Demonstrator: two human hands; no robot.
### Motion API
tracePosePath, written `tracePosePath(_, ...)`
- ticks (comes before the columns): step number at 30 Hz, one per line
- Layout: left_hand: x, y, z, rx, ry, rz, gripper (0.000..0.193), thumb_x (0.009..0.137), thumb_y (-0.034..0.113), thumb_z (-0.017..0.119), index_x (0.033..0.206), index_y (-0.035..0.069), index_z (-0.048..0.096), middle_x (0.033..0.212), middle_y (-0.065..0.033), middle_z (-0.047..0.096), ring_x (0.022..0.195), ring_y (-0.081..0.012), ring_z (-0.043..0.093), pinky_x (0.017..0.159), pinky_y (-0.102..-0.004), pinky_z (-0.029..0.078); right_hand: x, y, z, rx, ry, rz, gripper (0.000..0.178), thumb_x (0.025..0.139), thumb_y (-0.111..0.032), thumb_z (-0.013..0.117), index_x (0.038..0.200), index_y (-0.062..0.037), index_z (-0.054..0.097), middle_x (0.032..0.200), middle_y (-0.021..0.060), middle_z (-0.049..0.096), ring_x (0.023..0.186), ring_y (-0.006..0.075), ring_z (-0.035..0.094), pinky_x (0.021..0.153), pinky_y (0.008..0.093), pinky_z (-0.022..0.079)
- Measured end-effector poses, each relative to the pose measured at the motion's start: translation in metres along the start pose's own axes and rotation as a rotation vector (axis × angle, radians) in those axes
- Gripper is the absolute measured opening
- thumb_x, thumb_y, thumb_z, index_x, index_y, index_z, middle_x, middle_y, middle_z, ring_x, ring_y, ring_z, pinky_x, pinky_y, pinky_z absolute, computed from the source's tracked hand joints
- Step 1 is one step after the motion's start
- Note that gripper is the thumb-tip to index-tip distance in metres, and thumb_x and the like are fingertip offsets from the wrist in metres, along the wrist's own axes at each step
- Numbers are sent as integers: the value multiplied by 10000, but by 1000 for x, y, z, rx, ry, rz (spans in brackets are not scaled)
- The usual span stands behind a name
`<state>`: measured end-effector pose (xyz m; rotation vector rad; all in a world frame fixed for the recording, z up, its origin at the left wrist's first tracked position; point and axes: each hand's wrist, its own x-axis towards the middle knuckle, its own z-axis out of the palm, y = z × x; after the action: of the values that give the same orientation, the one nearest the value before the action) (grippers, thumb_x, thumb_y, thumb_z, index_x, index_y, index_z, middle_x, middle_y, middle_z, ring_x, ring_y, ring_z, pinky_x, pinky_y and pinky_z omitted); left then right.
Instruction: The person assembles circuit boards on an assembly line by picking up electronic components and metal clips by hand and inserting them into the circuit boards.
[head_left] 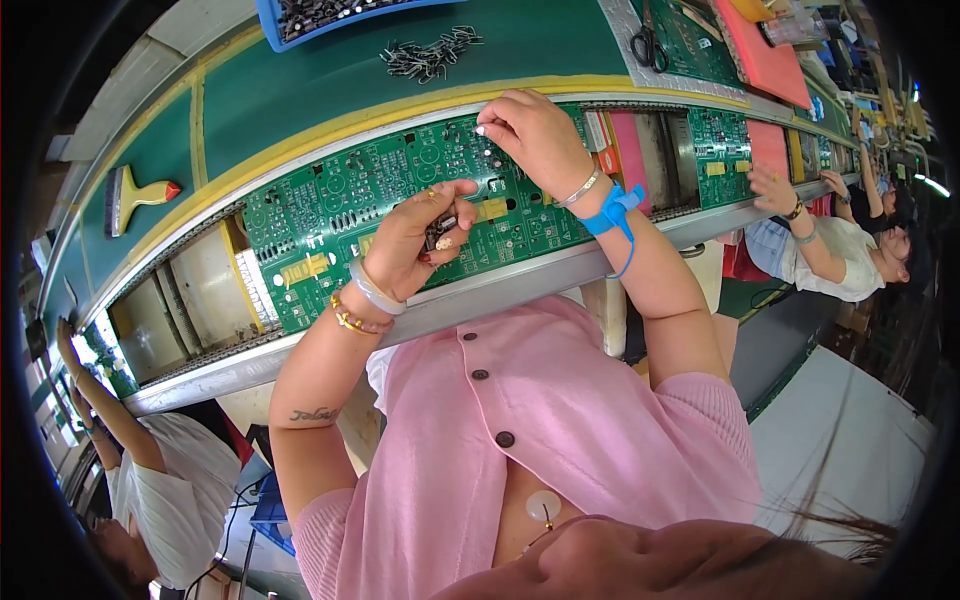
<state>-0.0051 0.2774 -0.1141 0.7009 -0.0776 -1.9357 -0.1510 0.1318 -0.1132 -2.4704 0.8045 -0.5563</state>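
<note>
A long green circuit board lies on the rail line in front of me, with small parts, drawn circles and yellow pieces on it. My left hand is over the board's middle, its fingers curled round several small dark capacitors. Farther right, my right hand reaches to the board's far edge. Its thumb and forefinger are pinched together just above some upright small parts; whatever is between the tips is too small to make out. A blue strap circles my right wrist.
Beyond the rail are a blue bin of dark capacitors, a pile of bent wire pieces and black scissors. A brush lies at left. Another board sits rightward. Co-workers' hands work along the line on both sides.
</note>
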Motion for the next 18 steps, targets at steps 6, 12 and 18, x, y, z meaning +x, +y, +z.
tracePosePath(6, 1, 0, 0, -34, 49, 5, 250, 984, 201, 373, 1088, -3, 474, 802, -63, 563, 547, -66, 391, 400, -178, 271, 1, 0, 3, -59, 19, -63, 91, 766, -116, 639, 819, -60, 591, 785, 64, 571, 786, 271, 547, 678, 368, 455)
tracePosePath(12, 0, 2, 7, 41, 76, 30, 290, 984, 257, 388, 1068, -1, 489, 781, -59, 557, 538, -66, 382, 401, -179, 263, 4, -5, 0, -104, -29, -141, 105, 753, -103, 632, 841, -68, 588, 800, 54, 559, 823, 263, 532, 687, 368, 462)
tracePosePath(18, -2, 3, 5, -14, 18, 6, 385, 969, 418, 374, 883, 67, 508, 674, -43, 503, 489, -67, 341, 377, -184, 223, 6, -1, -3, -98, -46, -205, 100, 738, -108, 644, 816, -68, 598, 809, 55, 567, 808, 264, 527, 678, 362, 461)
